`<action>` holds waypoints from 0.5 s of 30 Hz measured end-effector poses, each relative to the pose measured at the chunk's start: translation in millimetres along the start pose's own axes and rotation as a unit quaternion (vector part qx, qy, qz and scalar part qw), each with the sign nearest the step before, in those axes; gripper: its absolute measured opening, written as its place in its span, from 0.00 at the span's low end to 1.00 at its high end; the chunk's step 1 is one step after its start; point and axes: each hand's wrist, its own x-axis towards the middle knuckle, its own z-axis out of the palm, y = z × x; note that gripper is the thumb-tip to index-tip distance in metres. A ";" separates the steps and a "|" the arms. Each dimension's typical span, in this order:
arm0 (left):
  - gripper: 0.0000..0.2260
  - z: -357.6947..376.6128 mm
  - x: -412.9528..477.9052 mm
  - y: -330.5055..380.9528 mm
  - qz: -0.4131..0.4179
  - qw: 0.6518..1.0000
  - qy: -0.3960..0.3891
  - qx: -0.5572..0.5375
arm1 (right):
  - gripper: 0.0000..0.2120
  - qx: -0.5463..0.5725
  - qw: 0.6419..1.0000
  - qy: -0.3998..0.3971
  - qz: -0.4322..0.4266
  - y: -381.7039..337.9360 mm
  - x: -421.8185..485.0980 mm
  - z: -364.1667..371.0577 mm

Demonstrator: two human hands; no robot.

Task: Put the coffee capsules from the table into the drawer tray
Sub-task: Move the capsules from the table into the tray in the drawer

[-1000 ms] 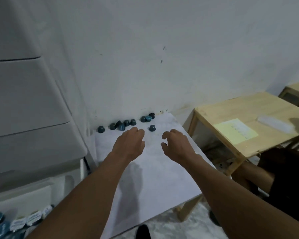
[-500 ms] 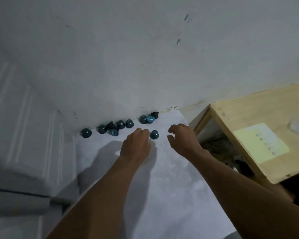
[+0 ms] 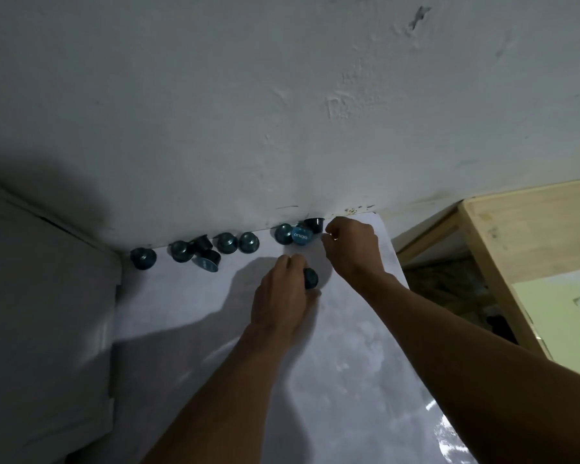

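Several dark teal coffee capsules [image 3: 226,243] lie in a row along the wall at the far edge of the white table [image 3: 349,363]. One lone capsule [image 3: 311,278] sits nearer to me; my left hand [image 3: 282,296] has its fingertips closed around it. My right hand [image 3: 352,246] reaches the right end of the row, its fingers curled beside a capsule lying on its side [image 3: 301,235] and a dark capsule [image 3: 315,224] against the wall. It grips neither that I can see. The drawer tray is out of view.
A white cabinet [image 3: 47,313] stands along the table's left side. A light wooden table [image 3: 533,242] with a pale green sheet [image 3: 566,309] is to the right, across a gap down to the floor.
The view has tilted up and closer to the wall. My left hand moved forward onto the lone capsule. My right hand moved forward to the right end of the row.
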 end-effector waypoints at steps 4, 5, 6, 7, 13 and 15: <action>0.06 1.4 20.3 -9.3 -0.001 1.000 0.027 -0.013 | 0.09 0.037 0.999 0.014 0.034 -3.8 16.5 10.3; 0.06 0.1 25.2 -11.6 -0.004 0.999 0.039 -0.016 | 0.10 0.045 0.998 0.016 0.040 -4.2 19.0 12.4; 0.07 -1.2 29.8 -13.5 -0.007 0.999 0.047 -0.018 | 0.10 0.051 0.998 0.018 0.044 -4.2 21.0 14.8; 0.07 -2.9 33.9 -15.1 -0.009 0.998 0.052 -0.023 | 0.10 0.056 0.997 0.019 0.049 -4.5 22.3 16.6; 0.08 -5.5 44.2 -20.0 -0.008 0.998 0.051 -0.043 | 0.09 0.101 0.992 0.027 0.064 -6.9 26.1 27.4; 0.10 -5.2 44.3 -20.6 -0.009 0.998 0.050 -0.049 | 0.08 0.124 0.989 0.033 0.066 -7.3 26.2 30.1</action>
